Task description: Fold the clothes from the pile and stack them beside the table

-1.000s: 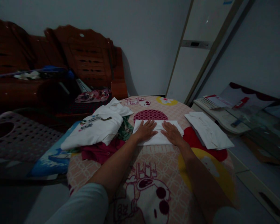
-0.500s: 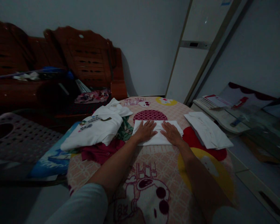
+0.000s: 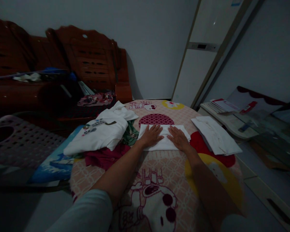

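Observation:
A folded white garment (image 3: 159, 146) lies flat at the middle of the round table, which is covered by a patterned cloth (image 3: 174, 175). My left hand (image 3: 151, 136) rests palm down on its left part, fingers stretched out. On the right part lies my right hand (image 3: 178, 138), also flat with fingers extended. Both hands press on the cloth without gripping it. To the left is a loose pile with a white printed garment (image 3: 103, 133) on top of a magenta garment (image 3: 111, 155) and a green one (image 3: 130, 133). A folded white stack (image 3: 215, 135) sits at the right.
A wooden bench (image 3: 87, 61) with clothes on it stands behind to the left. Beside the table at left are a woven plastic chair (image 3: 33, 141) and a blue printed fabric (image 3: 58, 164). A glass-topped stand with papers (image 3: 222, 105) is at right; a tall white cabinet unit (image 3: 195, 71) stands behind.
The view has shifted very slightly. Both hands stay flat on the folded white garment, and nothing else has visibly moved.

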Tool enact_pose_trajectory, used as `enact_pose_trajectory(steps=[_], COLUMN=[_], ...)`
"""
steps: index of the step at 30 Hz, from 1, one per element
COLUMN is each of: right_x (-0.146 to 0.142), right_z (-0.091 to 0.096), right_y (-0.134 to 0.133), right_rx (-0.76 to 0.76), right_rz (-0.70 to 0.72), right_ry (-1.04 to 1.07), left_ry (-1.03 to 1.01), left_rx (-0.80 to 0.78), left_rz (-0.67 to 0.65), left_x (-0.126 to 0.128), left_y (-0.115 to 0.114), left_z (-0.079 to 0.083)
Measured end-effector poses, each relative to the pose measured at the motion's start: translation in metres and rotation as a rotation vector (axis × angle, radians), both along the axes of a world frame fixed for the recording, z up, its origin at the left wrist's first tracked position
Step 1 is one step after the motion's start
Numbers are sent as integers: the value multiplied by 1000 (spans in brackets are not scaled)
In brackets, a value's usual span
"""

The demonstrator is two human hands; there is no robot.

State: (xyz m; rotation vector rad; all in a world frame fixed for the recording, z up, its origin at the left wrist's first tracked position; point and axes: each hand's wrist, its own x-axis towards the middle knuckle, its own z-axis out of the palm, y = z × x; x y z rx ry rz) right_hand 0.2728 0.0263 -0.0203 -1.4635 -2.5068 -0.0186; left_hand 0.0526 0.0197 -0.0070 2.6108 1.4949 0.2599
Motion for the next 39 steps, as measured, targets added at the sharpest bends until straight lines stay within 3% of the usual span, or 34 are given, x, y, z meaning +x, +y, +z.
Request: enact_pose_trajectory(steps=[4,8,10,12,16,21,26,39], right_x=[0,10,21,35,57,63,62,61], right_z=[-2,-4,-4,-6,-14,-23,-20,-5], right_y=[-1,3,9,14,21,21,22,15], right_rx=[-16,96,214,298,207,135,35,-61], right_rz=[-2,-12,-99,-242,-465,-479,-491,-519], right_ry=[51,267,398,475,442,392,427,640], left_ry=[-210,-513,-509,-434,-341,-266,-234,-610], left_rx=[5,137,89,-22,-180,-278,-309,-535], left_rz=[67,446,611,671,653,615,528,548], left_x=[-10,-44,-62,-75,-82,-79,-79,-81], left_y=[11,24,27,27,26,25,23,17], left_z=[11,30,33,33,31,34,34,35])
